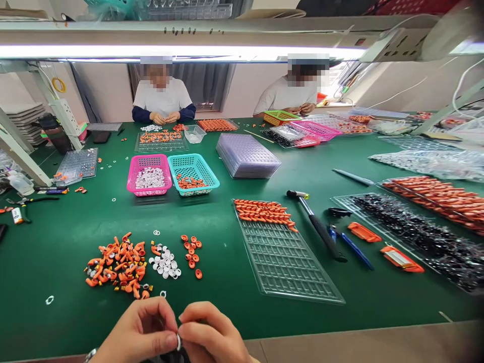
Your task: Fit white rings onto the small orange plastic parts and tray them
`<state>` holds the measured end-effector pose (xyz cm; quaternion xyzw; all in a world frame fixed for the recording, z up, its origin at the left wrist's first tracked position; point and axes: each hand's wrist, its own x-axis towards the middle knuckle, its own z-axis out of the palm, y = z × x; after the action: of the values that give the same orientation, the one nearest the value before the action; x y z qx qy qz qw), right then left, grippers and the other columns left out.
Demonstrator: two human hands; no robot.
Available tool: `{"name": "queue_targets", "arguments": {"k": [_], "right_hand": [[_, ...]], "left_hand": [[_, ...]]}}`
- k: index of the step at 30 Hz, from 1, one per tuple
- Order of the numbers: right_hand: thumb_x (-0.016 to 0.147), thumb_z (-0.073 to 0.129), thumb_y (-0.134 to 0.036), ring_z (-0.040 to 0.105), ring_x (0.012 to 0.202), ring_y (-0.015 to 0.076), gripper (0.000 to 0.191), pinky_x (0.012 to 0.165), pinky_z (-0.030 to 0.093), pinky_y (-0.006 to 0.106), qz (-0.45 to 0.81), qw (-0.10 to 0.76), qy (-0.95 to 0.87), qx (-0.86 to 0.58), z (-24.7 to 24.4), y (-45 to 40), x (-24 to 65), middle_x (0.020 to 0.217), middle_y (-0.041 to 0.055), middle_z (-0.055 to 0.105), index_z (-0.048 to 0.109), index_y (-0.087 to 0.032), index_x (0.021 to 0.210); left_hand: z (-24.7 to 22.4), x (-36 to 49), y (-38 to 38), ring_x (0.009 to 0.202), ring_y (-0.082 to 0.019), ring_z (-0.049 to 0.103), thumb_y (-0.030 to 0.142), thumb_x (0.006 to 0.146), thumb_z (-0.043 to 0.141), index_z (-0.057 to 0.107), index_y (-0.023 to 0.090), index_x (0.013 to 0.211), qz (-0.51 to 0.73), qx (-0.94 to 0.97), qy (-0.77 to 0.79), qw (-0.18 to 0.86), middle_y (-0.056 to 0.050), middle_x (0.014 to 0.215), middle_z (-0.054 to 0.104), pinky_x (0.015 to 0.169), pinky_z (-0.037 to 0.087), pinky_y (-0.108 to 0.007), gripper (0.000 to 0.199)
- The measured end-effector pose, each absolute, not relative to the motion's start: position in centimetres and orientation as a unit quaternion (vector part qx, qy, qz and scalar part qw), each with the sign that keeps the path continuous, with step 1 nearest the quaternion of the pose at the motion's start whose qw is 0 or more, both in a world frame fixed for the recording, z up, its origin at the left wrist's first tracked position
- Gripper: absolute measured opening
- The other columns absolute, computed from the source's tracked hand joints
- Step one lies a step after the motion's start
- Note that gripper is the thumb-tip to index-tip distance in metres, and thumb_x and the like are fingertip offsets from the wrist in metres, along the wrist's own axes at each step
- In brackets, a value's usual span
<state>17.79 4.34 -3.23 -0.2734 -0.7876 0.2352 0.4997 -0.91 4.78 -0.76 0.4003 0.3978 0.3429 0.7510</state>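
At the table's near edge, my left hand (145, 330) is closed, with thumb and index finger pinching a small white ring (179, 342). My right hand (212, 330) meets it there, its fingers closed at the same spot; what they grip is too hidden to name. Something dark shows below the fingertips, not clear enough to tell. Just beyond my hands lie a pile of orange parts (126, 262), a small heap of white round pieces (166, 263) and several orange caps (192, 251). One loose white ring (163, 294) lies close to my fingers.
A clear tray (291, 267) partly filled with orange pieces stands right of centre, beside a hammer (317, 227). Pink (131, 176) and turquoise (196, 190) baskets and stacked clear trays (247, 156) are farther back. Black parts (419, 237) lie right. Two people sit opposite.
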Motion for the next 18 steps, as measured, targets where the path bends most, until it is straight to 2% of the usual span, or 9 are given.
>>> {"name": "queue_targets", "arguments": {"k": [7,15,18], "right_hand": [[0.098,0.051,-0.018,0.067,0.074,0.0145,0.009,0.069,0.057,0.021,0.25,0.475,-0.797,-0.278,-2.3,4.1,18.1,0.089,0.0071,0.064,0.058,-0.022,0.1],[0.093,0.055,-0.01,0.065,0.077,0.0145,0.015,0.072,0.056,0.022,0.274,0.461,-0.802,-0.264,-2.5,4.2,18.4,0.09,0.0067,0.064,0.056,-0.022,0.102],[0.087,0.055,-0.003,0.064,0.076,0.0146,0.022,0.07,0.056,0.022,0.267,0.472,-0.792,-0.281,-2.5,4.1,18.3,0.087,0.0057,0.063,0.055,-0.022,0.099]], "left_hand": [[-0.1,-1.4,5.0,0.063,-0.01,0.048,0.04,0.07,0.085,0.066,0.015,0.07,0.317,0.46,0.381,0.737,0.002,0.069,0.057,0.061,0.036,-0.022,0.032],[1.0,-1.3,4.8,0.07,-0.016,0.049,0.05,0.08,0.072,0.062,0.019,0.07,0.304,0.612,0.419,0.598,0.002,0.072,0.055,0.066,0.038,-0.025,0.034],[0.8,-1.0,4.2,0.071,-0.016,0.051,0.042,0.091,0.063,0.059,0.021,0.072,0.33,0.668,0.426,0.514,0.001,0.074,0.055,0.069,0.04,-0.025,0.028]]}}
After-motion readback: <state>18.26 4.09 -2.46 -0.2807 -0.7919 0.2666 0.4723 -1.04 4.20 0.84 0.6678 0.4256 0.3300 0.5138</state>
